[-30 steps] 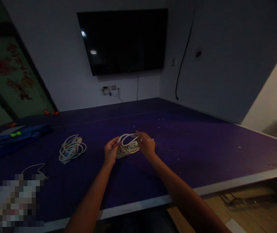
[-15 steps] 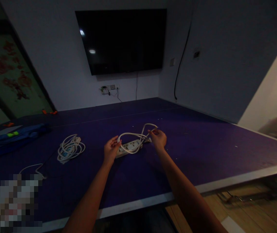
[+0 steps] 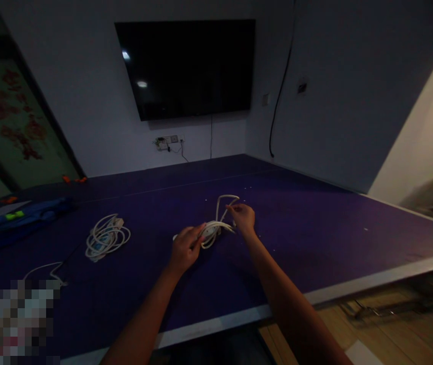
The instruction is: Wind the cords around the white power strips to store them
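My left hand (image 3: 188, 247) is closed on the looped white cord (image 3: 222, 224), gathering several strands between thumb and fingers. Under it lies a white power strip (image 3: 211, 232), mostly hidden by this hand and the loops. To the right, my right hand (image 3: 243, 218) pinches a section of the same cord. One loop of the cord stands up off the table between and beyond the hands. The cord's plug end cannot be made out.
A second white cord (image 3: 107, 237), coiled on a power strip, lies left on the purple table (image 3: 315, 243). Blue cloth (image 3: 45, 210) is at the far left, near a pixelated patch. A television (image 3: 189, 68) hangs on the wall behind.
My left hand has moved right and turned over the power strip, covering more of it. The wide cord loop is now drawn into a tighter bundle. My right hand stays about where it was.
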`<action>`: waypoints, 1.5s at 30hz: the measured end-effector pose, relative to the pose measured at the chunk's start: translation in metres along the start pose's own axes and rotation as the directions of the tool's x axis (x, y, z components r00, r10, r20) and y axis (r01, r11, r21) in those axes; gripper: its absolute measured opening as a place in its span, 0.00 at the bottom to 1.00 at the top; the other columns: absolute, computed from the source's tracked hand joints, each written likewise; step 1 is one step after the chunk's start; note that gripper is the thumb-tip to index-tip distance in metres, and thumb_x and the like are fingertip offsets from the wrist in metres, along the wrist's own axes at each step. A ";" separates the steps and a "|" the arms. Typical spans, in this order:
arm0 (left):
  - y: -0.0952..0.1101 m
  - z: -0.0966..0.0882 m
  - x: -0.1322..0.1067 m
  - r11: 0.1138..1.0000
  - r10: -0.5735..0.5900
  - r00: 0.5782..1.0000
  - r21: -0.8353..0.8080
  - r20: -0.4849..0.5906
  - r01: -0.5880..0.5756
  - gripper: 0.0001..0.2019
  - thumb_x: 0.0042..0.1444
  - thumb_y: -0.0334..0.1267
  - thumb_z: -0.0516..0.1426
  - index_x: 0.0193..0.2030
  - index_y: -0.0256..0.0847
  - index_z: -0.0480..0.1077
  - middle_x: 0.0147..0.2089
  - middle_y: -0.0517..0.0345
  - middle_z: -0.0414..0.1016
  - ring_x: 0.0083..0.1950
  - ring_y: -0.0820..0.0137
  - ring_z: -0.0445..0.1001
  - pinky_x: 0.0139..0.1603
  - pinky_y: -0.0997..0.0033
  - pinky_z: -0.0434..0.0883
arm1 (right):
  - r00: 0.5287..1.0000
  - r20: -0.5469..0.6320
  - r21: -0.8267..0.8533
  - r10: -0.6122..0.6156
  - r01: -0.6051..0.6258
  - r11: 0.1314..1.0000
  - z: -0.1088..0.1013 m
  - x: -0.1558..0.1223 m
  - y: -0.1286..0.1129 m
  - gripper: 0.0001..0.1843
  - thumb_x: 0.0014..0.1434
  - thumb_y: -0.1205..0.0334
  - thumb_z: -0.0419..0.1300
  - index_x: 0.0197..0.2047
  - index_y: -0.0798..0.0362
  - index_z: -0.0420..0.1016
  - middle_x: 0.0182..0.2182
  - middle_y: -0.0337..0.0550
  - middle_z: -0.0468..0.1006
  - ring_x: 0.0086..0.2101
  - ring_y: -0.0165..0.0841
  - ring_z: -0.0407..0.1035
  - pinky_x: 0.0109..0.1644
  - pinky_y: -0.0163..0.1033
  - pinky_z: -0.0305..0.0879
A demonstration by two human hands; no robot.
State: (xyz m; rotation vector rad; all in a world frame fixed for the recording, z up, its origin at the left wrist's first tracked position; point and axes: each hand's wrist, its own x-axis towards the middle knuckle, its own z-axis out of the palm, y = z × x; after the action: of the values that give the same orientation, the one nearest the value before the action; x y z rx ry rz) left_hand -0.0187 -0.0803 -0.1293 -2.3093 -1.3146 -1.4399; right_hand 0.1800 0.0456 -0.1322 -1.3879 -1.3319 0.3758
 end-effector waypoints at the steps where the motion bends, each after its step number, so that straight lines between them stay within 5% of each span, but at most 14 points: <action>1: 0.003 0.002 -0.001 0.999 0.043 0.998 0.014 0.036 -0.043 0.17 0.60 0.39 0.53 0.55 0.46 0.69 0.48 0.52 0.77 0.47 0.65 0.75 0.51 0.64 0.71 | 0.999 0.036 0.033 -0.022 0.021 0.999 0.001 0.000 0.000 0.23 0.49 0.40 0.59 0.29 0.53 0.79 0.27 0.47 0.81 0.29 0.38 0.74 0.31 0.36 0.62; 6: 0.013 0.011 -0.006 0.971 0.234 0.960 0.014 0.154 -0.239 0.19 0.62 0.38 0.50 0.59 0.45 0.65 0.53 0.51 0.75 0.52 0.65 0.73 0.52 0.63 0.70 | 0.972 0.202 0.199 -0.120 0.079 0.977 0.007 0.005 0.005 0.25 0.52 0.40 0.55 0.31 0.54 0.79 0.27 0.45 0.80 0.28 0.35 0.73 0.30 0.35 0.63; 11: 0.009 0.010 -0.008 0.960 0.263 0.927 0.026 0.268 -0.280 0.25 0.62 0.46 0.48 0.65 0.43 0.57 0.61 0.47 0.66 0.60 0.62 0.66 0.59 0.59 0.63 | 0.958 0.286 0.318 -0.014 -0.081 0.945 0.011 0.010 0.013 0.27 0.49 0.37 0.56 0.28 0.56 0.77 0.24 0.45 0.78 0.27 0.35 0.73 0.26 0.33 0.62; 13: 0.004 0.008 -0.007 0.972 0.203 0.945 0.065 0.256 -0.226 0.26 0.63 0.47 0.46 0.66 0.42 0.54 0.63 0.46 0.64 0.61 0.61 0.64 0.61 0.57 0.60 | 0.959 0.280 0.344 0.028 -0.128 0.930 0.011 0.010 0.014 0.28 0.49 0.37 0.56 0.28 0.56 0.76 0.26 0.47 0.79 0.27 0.35 0.73 0.25 0.34 0.63; 17: -0.015 0.007 -0.003 0.967 -0.093 0.985 0.247 0.146 0.055 0.26 0.61 0.45 0.48 0.64 0.40 0.57 0.60 0.45 0.67 0.63 0.58 0.61 0.61 0.55 0.57 | 0.950 0.286 0.445 0.123 -0.245 0.862 0.009 0.007 0.012 0.28 0.50 0.37 0.56 0.29 0.56 0.76 0.29 0.51 0.80 0.28 0.36 0.73 0.26 0.35 0.65; 21: -0.033 0.010 -0.003 0.900 -0.299 0.927 0.388 0.227 0.196 0.34 0.51 0.49 0.59 0.63 0.40 0.59 0.60 0.41 0.67 0.63 0.52 0.59 0.62 0.50 0.55 | 0.926 0.358 0.488 0.120 -0.295 0.821 0.003 0.008 0.010 0.28 0.52 0.38 0.54 0.30 0.56 0.77 0.28 0.51 0.80 0.28 0.36 0.73 0.27 0.36 0.65; 26: -0.043 0.014 -0.007 0.841 -0.433 0.848 0.477 0.307 0.256 0.30 0.54 0.45 0.57 0.63 0.40 0.59 0.55 0.42 0.70 0.56 0.55 0.67 0.56 0.56 0.60 | 0.902 0.423 0.583 0.084 -0.341 0.737 -0.001 0.008 0.010 0.23 0.53 0.43 0.56 0.32 0.56 0.78 0.32 0.51 0.81 0.31 0.35 0.75 0.29 0.34 0.67; 30: -0.047 0.009 -0.006 0.758 -0.505 0.855 0.536 0.121 0.372 0.27 0.57 0.46 0.54 0.62 0.39 0.60 0.54 0.41 0.70 0.54 0.54 0.67 0.52 0.56 0.63 | 0.886 0.452 0.600 0.108 -0.391 0.698 0.000 0.007 0.009 0.19 0.54 0.47 0.56 0.33 0.55 0.77 0.36 0.51 0.81 0.33 0.36 0.76 0.29 0.34 0.68; 33: -0.054 -0.003 -0.003 0.670 -0.566 0.818 0.523 -0.098 0.527 0.26 0.59 0.48 0.51 0.61 0.37 0.61 0.53 0.39 0.69 0.54 0.51 0.67 0.50 0.54 0.64 | 0.865 0.488 0.595 0.115 -0.425 0.682 0.000 0.007 0.010 0.16 0.54 0.51 0.57 0.35 0.55 0.77 0.38 0.51 0.81 0.33 0.35 0.76 0.31 0.35 0.69; 35: -0.061 -0.011 -0.001 0.617 -0.607 0.756 0.454 -0.245 0.643 0.27 0.58 0.50 0.51 0.60 0.37 0.62 0.53 0.38 0.69 0.55 0.50 0.67 0.50 0.52 0.64 | 0.871 0.482 0.625 0.091 -0.415 0.662 0.001 0.006 0.012 0.14 0.53 0.54 0.58 0.39 0.53 0.76 0.41 0.49 0.80 0.35 0.36 0.76 0.33 0.36 0.70; 40: -0.081 -0.032 -0.003 0.500 -0.691 0.521 0.189 -0.501 0.845 0.29 0.56 0.54 0.52 0.57 0.35 0.66 0.52 0.35 0.70 0.54 0.46 0.67 0.49 0.50 0.64 | 0.920 0.383 0.662 0.089 -0.340 0.668 0.001 0.008 0.015 0.15 0.52 0.54 0.59 0.42 0.51 0.75 0.44 0.47 0.79 0.38 0.38 0.75 0.32 0.37 0.70; 45: -0.098 -0.048 -0.008 0.469 -0.670 0.427 0.099 -0.607 0.877 0.29 0.57 0.53 0.50 0.54 0.30 0.67 0.48 0.33 0.72 0.52 0.48 0.69 0.49 0.52 0.65 | 0.943 0.254 0.622 0.215 -0.330 0.710 0.002 0.015 0.024 0.16 0.57 0.55 0.54 0.46 0.53 0.71 0.37 0.47 0.78 0.33 0.36 0.75 0.30 0.37 0.69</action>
State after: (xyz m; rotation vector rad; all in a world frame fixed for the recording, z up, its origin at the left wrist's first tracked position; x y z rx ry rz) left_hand -0.1233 -0.0488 -0.1408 -0.8559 -2.3744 -1.5477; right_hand 0.1942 0.0654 -0.1462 -0.9467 -0.9598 1.0791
